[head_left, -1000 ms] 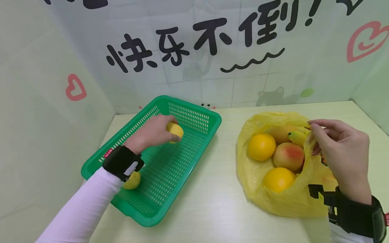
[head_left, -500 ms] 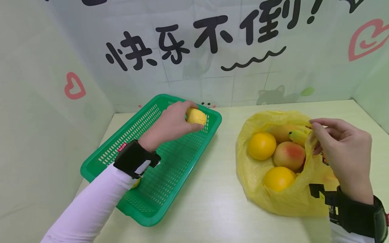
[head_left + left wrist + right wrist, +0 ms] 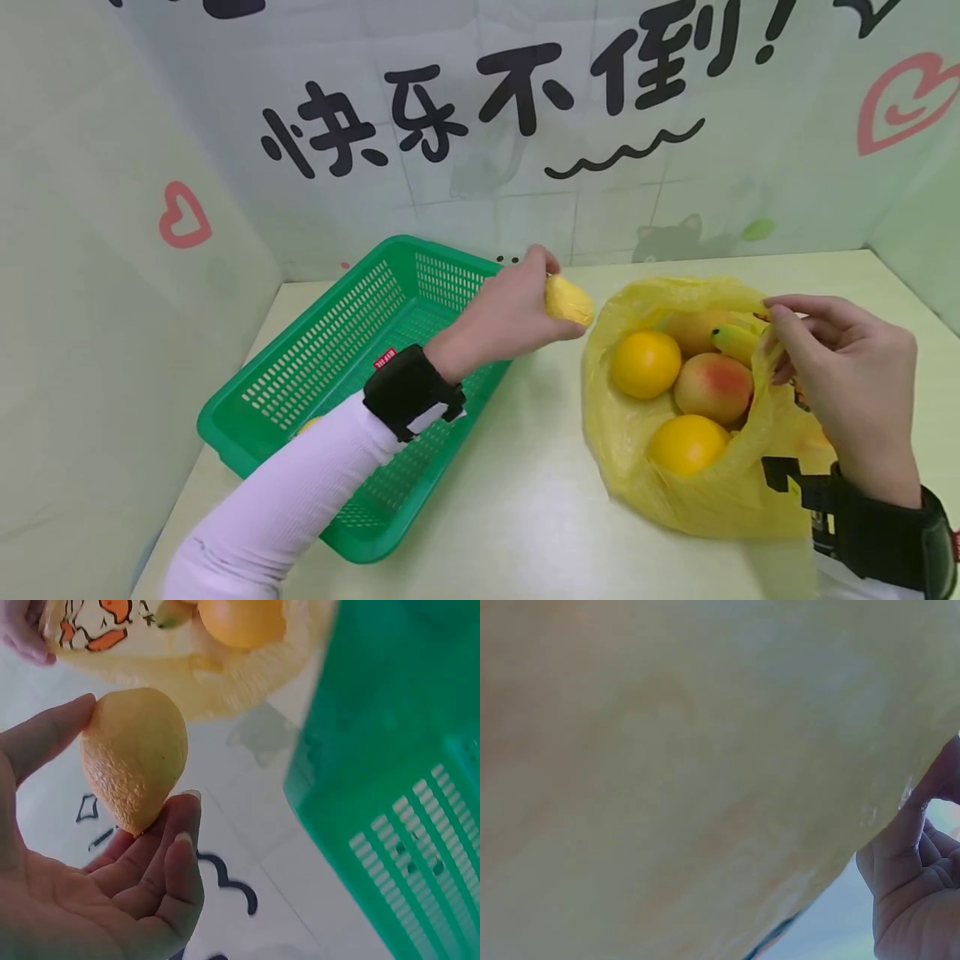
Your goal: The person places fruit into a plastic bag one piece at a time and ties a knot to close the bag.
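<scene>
In the head view, my left hand (image 3: 506,317) pinches a yellow lemon (image 3: 570,301) over the gap between the green basket (image 3: 300,371) and the yellow plastic bag (image 3: 618,467). The left wrist view shows the lemon (image 3: 135,754) between thumb and fingertips, its pointed end toward the fingers. My right hand (image 3: 858,379) pinches the bag's right rim and holds the mouth open. Inside the bag lie two oranges, one (image 3: 645,364) behind the other (image 3: 688,444), a peach (image 3: 712,387), a banana tip (image 3: 735,342) and a partly hidden yellowish fruit (image 3: 693,330).
A bit of another yellow fruit (image 3: 309,425) shows in the basket, mostly covered by the left sleeve (image 3: 292,500). The pale table (image 3: 517,500) meets a printed wall sheet (image 3: 480,200) behind. In the right wrist view, bag plastic (image 3: 667,787) fills most of the picture.
My left hand has carried the lemon rightward from above the basket, past its rim, to near the bag's left edge. The right hand keeps its hold on the bag.
</scene>
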Demonstrator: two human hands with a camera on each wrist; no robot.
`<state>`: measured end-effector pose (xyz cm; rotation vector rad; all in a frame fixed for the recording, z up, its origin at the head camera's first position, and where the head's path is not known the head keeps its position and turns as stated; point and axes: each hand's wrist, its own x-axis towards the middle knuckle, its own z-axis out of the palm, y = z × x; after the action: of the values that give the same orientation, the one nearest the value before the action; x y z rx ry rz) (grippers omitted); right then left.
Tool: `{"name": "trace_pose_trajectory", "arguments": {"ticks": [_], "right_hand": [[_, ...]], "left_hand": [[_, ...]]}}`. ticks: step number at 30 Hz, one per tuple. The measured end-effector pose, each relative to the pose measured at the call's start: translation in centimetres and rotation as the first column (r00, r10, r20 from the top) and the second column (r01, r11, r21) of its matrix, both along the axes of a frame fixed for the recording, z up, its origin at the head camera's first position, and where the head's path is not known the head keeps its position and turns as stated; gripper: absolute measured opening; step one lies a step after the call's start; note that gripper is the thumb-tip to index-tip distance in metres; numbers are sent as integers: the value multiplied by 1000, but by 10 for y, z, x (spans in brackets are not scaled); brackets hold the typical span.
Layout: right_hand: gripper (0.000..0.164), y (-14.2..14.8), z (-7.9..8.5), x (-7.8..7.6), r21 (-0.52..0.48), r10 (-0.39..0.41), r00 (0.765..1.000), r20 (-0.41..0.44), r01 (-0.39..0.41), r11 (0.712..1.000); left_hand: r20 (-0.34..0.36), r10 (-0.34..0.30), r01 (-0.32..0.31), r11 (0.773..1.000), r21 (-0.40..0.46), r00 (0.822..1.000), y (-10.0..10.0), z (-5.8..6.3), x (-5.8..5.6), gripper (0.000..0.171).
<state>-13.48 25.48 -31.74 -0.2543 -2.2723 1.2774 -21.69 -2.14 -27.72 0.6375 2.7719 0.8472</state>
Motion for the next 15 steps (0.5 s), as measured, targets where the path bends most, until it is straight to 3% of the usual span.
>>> {"name": "trace_pose_trajectory", "arguments": {"ticks": [9, 15], "right_hand": [[19, -1, 0, -2, 2, 4, 1000, -3, -4, 1000], [21, 0, -1, 0, 19, -8, 1000, 12, 8, 1000]], "left_hand": [[7, -211, 211, 976, -58, 977, 46, -7, 12, 50], [-61, -317, 298, 931, -209, 946, 70, -16, 16, 48]]}}
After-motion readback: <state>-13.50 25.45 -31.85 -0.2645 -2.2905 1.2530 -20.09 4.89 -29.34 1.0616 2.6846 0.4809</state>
